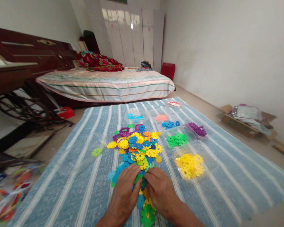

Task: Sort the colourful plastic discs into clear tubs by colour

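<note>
Head view. The left hand (127, 186) and right hand (162, 186) meet low at the centre of the cloth-covered tabletop (227, 176). The left thumb and fingers appear to pinch a green disc (138, 178); the right fingers are bent inward against its edge, but their grip is hidden and cannot be told. This disc lies between the two sets of fingertips, left of the right hand and right of the left, with neither clearly nearer. A column of discs (145, 205) extends from it towards the wearer between the wrists, long axis roughly parallel to the forearms; whether its members interlock cannot be told. Just beyond the fingertips lies the mixed pile (134, 146), mainly yellow, blue and purple.

Materials: the discs are thin, flat, apparently plastic, round with slotted, petal-like rims. A lime-green disc (97, 152) lies apart at left. At right, clear, thin-walled boxes with rounded corners hold yellow discs (190, 165), green discs (177, 140) and purple discs (197, 130). The cloth is blue, coarse-looking and white-striped.
</note>
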Demonstrator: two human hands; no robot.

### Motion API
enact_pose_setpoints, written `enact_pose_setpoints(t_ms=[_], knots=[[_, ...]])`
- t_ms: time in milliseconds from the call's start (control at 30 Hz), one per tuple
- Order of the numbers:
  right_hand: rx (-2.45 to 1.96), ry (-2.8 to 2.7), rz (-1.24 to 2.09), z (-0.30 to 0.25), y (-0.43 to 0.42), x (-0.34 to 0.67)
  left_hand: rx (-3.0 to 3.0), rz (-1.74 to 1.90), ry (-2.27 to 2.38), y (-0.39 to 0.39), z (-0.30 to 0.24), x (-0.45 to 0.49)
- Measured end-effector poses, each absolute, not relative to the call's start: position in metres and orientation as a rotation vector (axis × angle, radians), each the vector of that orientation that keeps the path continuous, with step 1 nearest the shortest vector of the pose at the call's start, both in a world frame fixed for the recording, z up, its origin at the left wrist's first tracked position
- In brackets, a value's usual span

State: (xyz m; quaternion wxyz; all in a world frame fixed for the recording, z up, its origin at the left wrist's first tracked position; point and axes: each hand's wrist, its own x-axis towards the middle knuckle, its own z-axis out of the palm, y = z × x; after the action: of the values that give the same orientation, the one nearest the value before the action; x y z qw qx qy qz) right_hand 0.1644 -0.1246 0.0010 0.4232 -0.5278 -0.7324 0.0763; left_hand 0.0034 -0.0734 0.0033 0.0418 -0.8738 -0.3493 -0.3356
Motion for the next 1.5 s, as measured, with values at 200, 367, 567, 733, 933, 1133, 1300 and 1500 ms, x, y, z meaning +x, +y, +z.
enact_pose_setpoints(t_ms=[200, 367, 567, 733, 933, 1133, 1300, 1500], knots=[[-1.278, -1.750, 0.210, 0.010, -0.125, 0.175, -2.642, -0.940, -0.976, -0.067, 0.007, 0.009], [-1.297, -1.665, 0.257, 0.019, -0.135, 0.183, -2.658, -0.792, -1.003, -0.052, 0.014, 0.021], [-1.472, -1.341, 0.630, 0.022, -0.136, 0.187, -2.734, -0.673, -1.151, -0.039, 0.011, 0.026], [-1.521, -1.182, 0.876, 0.015, -0.128, 0.186, -2.691, -0.698, -1.083, -0.036, 0.010, 0.025], [-1.513, -1.123, 0.894, 0.005, -0.128, 0.189, -2.696, -0.813, -0.968, -0.035, 0.006, 0.021], [-1.480, -1.136, 0.837, 0.007, -0.132, 0.187, -2.762, -0.762, -1.027, -0.038, 0.006, 0.025], [-1.457, -1.178, 0.839, 0.010, -0.134, 0.183, -2.729, -0.639, -1.094, -0.035, 0.009, 0.029], [-1.476, -1.133, 0.913, 0.011, -0.137, 0.179, -2.647, -0.632, -0.948, -0.028, 0.011, 0.026]])
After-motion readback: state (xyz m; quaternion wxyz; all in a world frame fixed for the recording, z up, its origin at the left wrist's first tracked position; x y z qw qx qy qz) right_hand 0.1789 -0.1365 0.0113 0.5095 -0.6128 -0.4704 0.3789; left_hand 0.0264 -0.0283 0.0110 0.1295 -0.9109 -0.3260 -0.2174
